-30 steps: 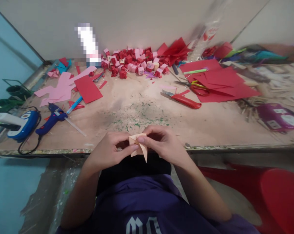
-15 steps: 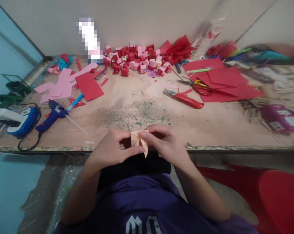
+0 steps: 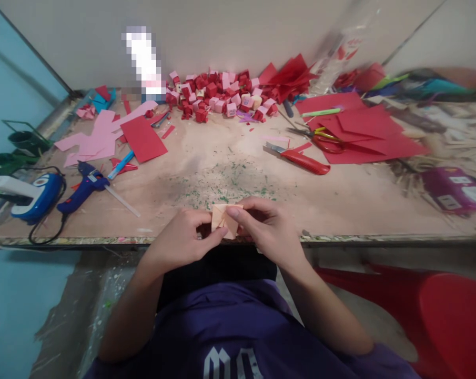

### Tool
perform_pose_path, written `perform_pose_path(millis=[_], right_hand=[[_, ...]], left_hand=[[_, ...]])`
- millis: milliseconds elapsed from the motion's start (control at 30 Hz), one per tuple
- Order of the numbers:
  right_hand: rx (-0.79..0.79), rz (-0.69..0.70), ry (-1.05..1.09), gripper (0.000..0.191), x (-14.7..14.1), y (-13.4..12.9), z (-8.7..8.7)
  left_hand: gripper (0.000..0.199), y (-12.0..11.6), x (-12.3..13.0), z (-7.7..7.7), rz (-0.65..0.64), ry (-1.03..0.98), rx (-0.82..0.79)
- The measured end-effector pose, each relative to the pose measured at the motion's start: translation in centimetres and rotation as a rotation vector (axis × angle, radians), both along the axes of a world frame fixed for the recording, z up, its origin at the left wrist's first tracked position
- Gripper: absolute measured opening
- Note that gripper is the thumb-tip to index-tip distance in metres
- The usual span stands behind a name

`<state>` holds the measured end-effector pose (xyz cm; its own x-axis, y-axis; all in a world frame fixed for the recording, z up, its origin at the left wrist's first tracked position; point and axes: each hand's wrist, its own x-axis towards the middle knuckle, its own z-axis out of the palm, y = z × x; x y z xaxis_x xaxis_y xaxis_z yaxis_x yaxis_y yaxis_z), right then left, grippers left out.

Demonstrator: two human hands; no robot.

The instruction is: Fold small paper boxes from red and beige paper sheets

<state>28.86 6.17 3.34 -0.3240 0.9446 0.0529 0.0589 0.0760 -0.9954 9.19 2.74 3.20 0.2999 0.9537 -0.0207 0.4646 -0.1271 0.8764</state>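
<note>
A small cream folded paper [image 3: 230, 223] is held between both hands over the table's front edge, its lower side now fairly straight. My left hand [image 3: 190, 231] grips it from the left, with the thumb on its lower part and the fingers behind. From the right, my right hand [image 3: 263, 223] pinches its upper part, thumb on the front face. The fingertips behind the paper are hidden. Green crumbs [image 3: 233, 184] lie on the table just beyond the hands.
Behind lie several pink and red paper cubes [image 3: 222, 95]. At left are a blue glue gun [image 3: 83, 192], a red card [image 3: 143, 139] and pink paper [image 3: 98, 137]. At right are a red-handled cutter [image 3: 304, 161], scissors [image 3: 326, 141] and red sheets [image 3: 395, 139].
The pointed flap that hung below the cream paper has been folded up out of sight. My left thumb has shifted slightly left and up along the paper.
</note>
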Motion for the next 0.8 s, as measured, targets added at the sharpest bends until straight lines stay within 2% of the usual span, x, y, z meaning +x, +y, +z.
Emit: perform_pose_path(millis=[200,367,600,800], right_hand=[[-0.022,-0.003,-0.013,0.035,0.24,0.06,-0.1],[0.025,-0.048,-0.008,0.034,0.4,0.1,-0.54],[0.065,-0.055,-0.002,0.03,0.47,0.08,-0.16],[0.036,-0.035,0.001,0.033,0.64,0.14,-0.12]], left_hand=[[0.023,-0.03,0.03,-0.01,0.006,0.044,0.019],[0.027,-0.06,-0.05,0.04,-0.006,0.046,-0.008],[0.031,0.05,-0.24,-0.01,-0.015,0.067,-0.006],[0.032,0.05,-0.32,-0.23,-0.038,0.066,0.012]])
